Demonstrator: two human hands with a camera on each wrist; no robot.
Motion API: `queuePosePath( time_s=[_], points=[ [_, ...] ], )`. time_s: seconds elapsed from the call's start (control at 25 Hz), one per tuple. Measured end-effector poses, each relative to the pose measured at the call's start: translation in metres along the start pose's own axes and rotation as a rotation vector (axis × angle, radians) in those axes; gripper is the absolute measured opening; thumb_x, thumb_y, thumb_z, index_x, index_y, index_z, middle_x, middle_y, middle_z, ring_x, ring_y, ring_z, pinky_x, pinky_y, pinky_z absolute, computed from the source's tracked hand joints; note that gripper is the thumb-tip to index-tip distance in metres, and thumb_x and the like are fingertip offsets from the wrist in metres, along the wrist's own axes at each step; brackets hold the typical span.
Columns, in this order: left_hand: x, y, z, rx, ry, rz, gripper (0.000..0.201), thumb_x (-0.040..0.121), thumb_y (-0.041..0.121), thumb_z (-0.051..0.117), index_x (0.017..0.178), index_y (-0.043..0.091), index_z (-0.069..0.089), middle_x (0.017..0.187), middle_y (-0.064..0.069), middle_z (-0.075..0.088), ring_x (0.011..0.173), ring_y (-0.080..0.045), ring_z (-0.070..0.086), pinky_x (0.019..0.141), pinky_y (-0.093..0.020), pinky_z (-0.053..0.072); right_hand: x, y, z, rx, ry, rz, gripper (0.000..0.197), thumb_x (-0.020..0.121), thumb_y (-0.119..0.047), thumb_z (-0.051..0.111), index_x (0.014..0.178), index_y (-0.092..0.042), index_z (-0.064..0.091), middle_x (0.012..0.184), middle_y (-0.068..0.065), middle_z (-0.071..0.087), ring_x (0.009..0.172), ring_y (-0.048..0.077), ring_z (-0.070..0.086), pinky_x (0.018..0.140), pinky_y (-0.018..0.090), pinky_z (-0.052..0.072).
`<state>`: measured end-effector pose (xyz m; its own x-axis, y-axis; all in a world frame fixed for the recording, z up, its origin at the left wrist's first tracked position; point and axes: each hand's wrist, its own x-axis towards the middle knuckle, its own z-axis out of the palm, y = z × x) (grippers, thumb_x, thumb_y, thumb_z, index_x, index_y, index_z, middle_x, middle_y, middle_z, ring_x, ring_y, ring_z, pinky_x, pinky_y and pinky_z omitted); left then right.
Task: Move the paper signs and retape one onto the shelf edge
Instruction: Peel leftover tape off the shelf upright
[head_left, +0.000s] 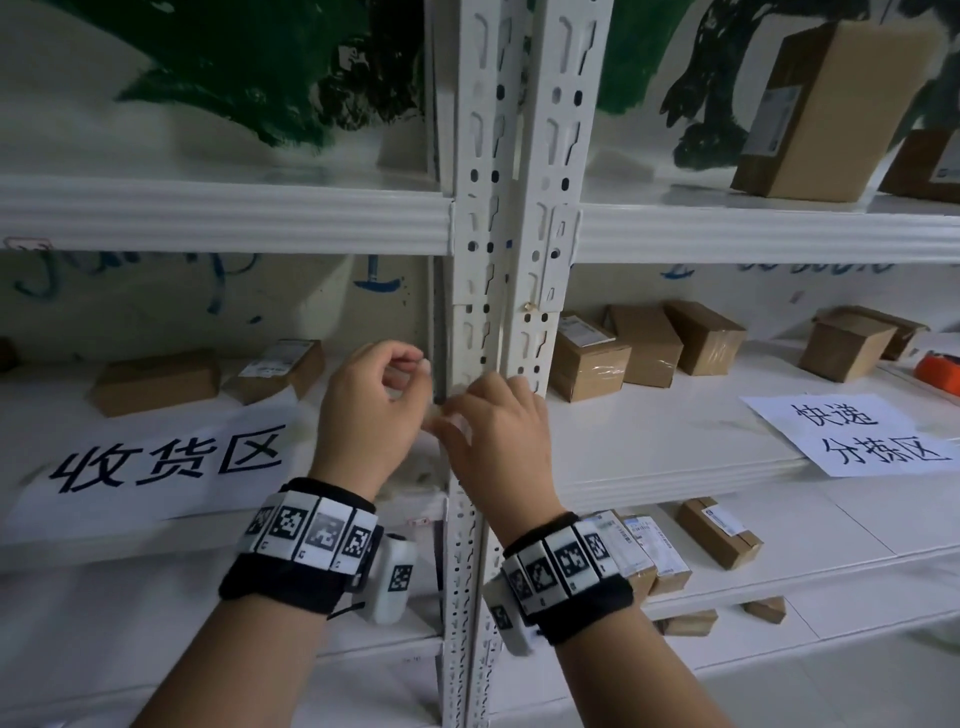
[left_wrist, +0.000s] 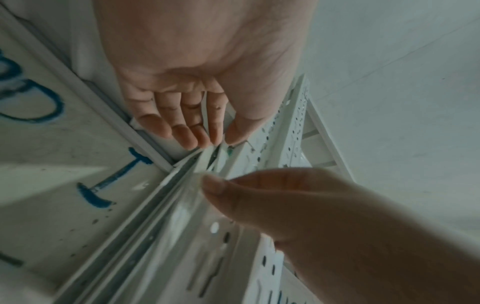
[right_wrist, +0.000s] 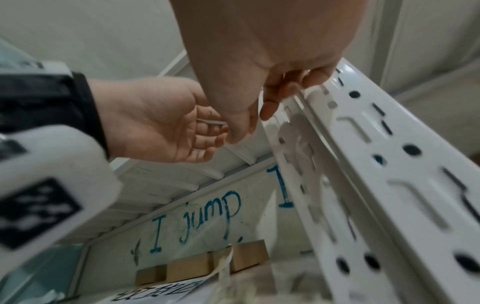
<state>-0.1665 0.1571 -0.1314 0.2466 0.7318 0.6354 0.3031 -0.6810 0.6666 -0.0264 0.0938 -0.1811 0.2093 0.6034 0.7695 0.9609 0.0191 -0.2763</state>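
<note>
Two white paper signs with black characters lie flat on the middle shelf: one (head_left: 156, 467) on the left, one (head_left: 857, 436) on the right, overhanging the shelf edge (head_left: 675, 488). Both hands meet at the white slotted upright (head_left: 483, 208) between the two bays. My left hand (head_left: 413, 374) has thumb and forefinger pinched together. In the left wrist view a strip of clear tape (left_wrist: 192, 197) runs from that pinch (left_wrist: 221, 140) to my right hand (left_wrist: 215, 185), whose thumb holds it. My right hand (head_left: 452, 415) keeps its fingers (right_wrist: 270, 111) against the upright (right_wrist: 363, 164).
Small cardboard boxes (head_left: 649, 348) stand at the back of the middle shelf in both bays, with more on the shelves above and below. An orange tape dispenser (head_left: 935, 369) sits at the far right. Blue writing (right_wrist: 207, 216) marks the wall behind.
</note>
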Motion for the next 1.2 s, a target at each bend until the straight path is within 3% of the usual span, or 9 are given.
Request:
queuePosePath(
  time_s=[0.12, 0.28, 0.48, 0.6, 0.68, 0.84, 1.0, 1.12, 1.2],
  points=[
    [-0.013, -0.029, -0.016, 0.027, -0.015, -0.086, 0.009, 0.098, 0.025, 0.066, 0.101, 0.022, 0.075, 0.093, 0.01, 0.07, 0.087, -0.009, 0.065, 0.077, -0.031, 0.057, -0.031, -0.006, 0.018, 0.35, -0.11, 0.173, 0.018, 0.096, -0.025, 0.077, 0.114, -0.02, 0.077, 0.105, -0.005, 0.071, 0.092, 0.015, 0.067, 0.083, 0.04, 0.058],
    [-0.034, -0.06, -0.035, 0.069, -0.043, -0.191, 0.01, 0.098, 0.025, 0.066, 0.097, 0.023, 0.075, 0.092, 0.009, 0.072, 0.085, -0.007, 0.066, 0.074, -0.03, 0.056, -0.053, -0.02, 0.046, 0.432, -0.176, 0.288, 0.018, 0.086, -0.026, 0.088, 0.097, -0.017, 0.076, 0.092, -0.003, 0.072, 0.083, 0.016, 0.069, 0.078, 0.032, 0.059],
    [-0.055, -0.095, -0.056, 0.089, -0.041, -0.303, 0.009, 0.096, 0.021, 0.066, 0.098, 0.022, 0.075, 0.093, 0.011, 0.073, 0.086, -0.011, 0.068, 0.081, -0.037, 0.06, -0.074, -0.024, 0.082, 0.345, -0.204, 0.419, 0.029, 0.103, -0.036, 0.07, 0.096, -0.011, 0.08, 0.098, 0.004, 0.071, 0.082, 0.025, 0.071, 0.074, 0.036, 0.059],
    [-0.065, -0.11, -0.064, 0.105, -0.057, -0.34, 0.011, 0.096, 0.022, 0.065, 0.099, 0.024, 0.075, 0.094, 0.013, 0.073, 0.088, -0.011, 0.068, 0.083, -0.039, 0.06, -0.087, -0.025, 0.094, 0.307, -0.234, 0.528, 0.039, 0.109, -0.033, 0.058, 0.088, -0.005, 0.075, 0.088, 0.007, 0.068, 0.078, 0.029, 0.065, 0.067, 0.032, 0.045],
    [-0.07, -0.118, -0.066, 0.116, -0.07, -0.354, 0.011, 0.095, 0.023, 0.065, 0.099, 0.025, 0.075, 0.094, 0.014, 0.073, 0.088, -0.01, 0.068, 0.083, -0.039, 0.06, -0.092, -0.027, 0.097, 0.292, -0.253, 0.63, 0.045, 0.111, -0.037, 0.054, 0.08, -0.007, 0.067, 0.076, 0.005, 0.064, 0.066, 0.025, 0.058, 0.063, 0.031, 0.038],
    [-0.074, -0.129, -0.065, 0.135, -0.107, -0.372, 0.01, 0.096, 0.023, 0.065, 0.1, 0.025, 0.074, 0.096, 0.014, 0.073, 0.087, -0.009, 0.067, 0.084, -0.039, 0.06, -0.092, -0.027, 0.102, 0.299, -0.274, 0.769, 0.047, 0.111, -0.043, 0.05, 0.081, -0.014, 0.071, 0.07, 0.005, 0.069, 0.066, 0.028, 0.063, 0.061, 0.033, 0.051],
    [-0.071, -0.129, -0.056, 0.129, -0.142, -0.35, 0.01, 0.095, 0.023, 0.065, 0.099, 0.024, 0.074, 0.094, 0.014, 0.073, 0.086, -0.009, 0.068, 0.082, -0.039, 0.061, -0.087, -0.026, 0.103, 0.171, -0.317, 0.742, 0.054, 0.11, -0.052, 0.045, 0.067, -0.022, 0.057, 0.062, 0.002, 0.063, 0.062, 0.031, 0.064, 0.058, 0.032, 0.051],
    [-0.068, -0.116, -0.04, 0.109, -0.177, -0.318, 0.01, 0.095, 0.023, 0.065, 0.098, 0.024, 0.074, 0.093, 0.013, 0.073, 0.086, -0.01, 0.068, 0.081, -0.04, 0.061, -0.08, -0.025, 0.098, 0.046, -0.443, 0.753, 0.057, 0.108, -0.06, 0.041, 0.082, -0.018, 0.071, 0.076, 0.007, 0.072, 0.074, 0.034, 0.07, 0.069, 0.036, 0.059],
    [-0.066, -0.102, -0.028, 0.084, -0.207, -0.262, 0.01, 0.095, 0.024, 0.065, 0.099, 0.025, 0.074, 0.094, 0.012, 0.072, 0.086, -0.011, 0.068, 0.081, -0.041, 0.061, -0.07, -0.026, 0.088, 0.028, -0.474, 0.756, 0.056, 0.106, -0.059, 0.046, 0.09, -0.013, 0.074, 0.086, 0.013, 0.076, 0.083, 0.036, 0.073, 0.072, 0.035, 0.056]
  ],
)
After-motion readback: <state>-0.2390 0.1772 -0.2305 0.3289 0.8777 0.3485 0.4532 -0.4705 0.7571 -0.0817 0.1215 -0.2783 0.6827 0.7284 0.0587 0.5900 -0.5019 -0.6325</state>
